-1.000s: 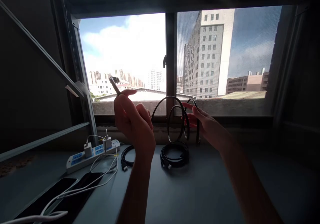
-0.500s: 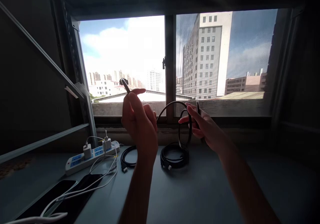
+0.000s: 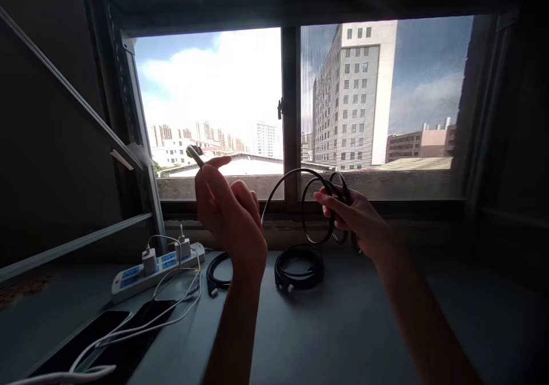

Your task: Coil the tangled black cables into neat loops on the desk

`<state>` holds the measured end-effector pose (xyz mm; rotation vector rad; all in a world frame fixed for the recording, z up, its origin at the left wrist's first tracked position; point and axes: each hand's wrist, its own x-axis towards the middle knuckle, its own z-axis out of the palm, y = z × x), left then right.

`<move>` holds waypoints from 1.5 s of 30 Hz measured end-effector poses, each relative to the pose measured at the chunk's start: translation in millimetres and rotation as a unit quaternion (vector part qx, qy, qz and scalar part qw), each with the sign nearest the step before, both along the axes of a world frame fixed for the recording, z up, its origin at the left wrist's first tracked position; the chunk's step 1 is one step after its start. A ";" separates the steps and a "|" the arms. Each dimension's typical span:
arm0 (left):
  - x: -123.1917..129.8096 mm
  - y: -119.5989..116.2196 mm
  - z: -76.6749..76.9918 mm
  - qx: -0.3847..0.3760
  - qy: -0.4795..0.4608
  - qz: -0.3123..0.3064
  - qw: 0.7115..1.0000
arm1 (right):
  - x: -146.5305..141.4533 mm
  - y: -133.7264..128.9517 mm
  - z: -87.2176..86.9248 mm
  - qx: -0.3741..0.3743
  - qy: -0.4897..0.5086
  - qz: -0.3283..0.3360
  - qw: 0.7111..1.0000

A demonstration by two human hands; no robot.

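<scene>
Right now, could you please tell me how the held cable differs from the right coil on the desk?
The held cable is up between the left hand and right hand; the right coil lies on the desk. The held cable bends in loose loops; the right coil is compactly bundled. Both look black.

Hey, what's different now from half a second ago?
The left hand moved left, away from the right hand, and more loops of the held cable show. Neither hand seems to have let go. The coiled cables and power strip stayed put.
</scene>
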<state>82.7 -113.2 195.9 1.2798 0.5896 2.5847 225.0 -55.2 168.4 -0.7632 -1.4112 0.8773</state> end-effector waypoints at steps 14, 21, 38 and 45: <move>11.5 16.7 -8.8 -0.201 0.261 -0.172 0.928 | -12.8 -17.0 3.6 0.020 0.065 0.069 0.995; 0.1 29.7 -17.5 -0.292 0.348 -0.172 0.874 | -10.9 -26.9 -2.7 0.051 -0.117 0.149 0.981; -9.9 7.4 -7.4 -0.206 0.460 -0.067 0.861 | -7.9 -11.1 -3.6 0.174 -0.245 -0.196 0.934; -14.7 15.1 -9.2 -0.038 0.521 0.037 0.852 | -10.3 -22.4 -1.1 0.251 -0.321 -0.334 0.850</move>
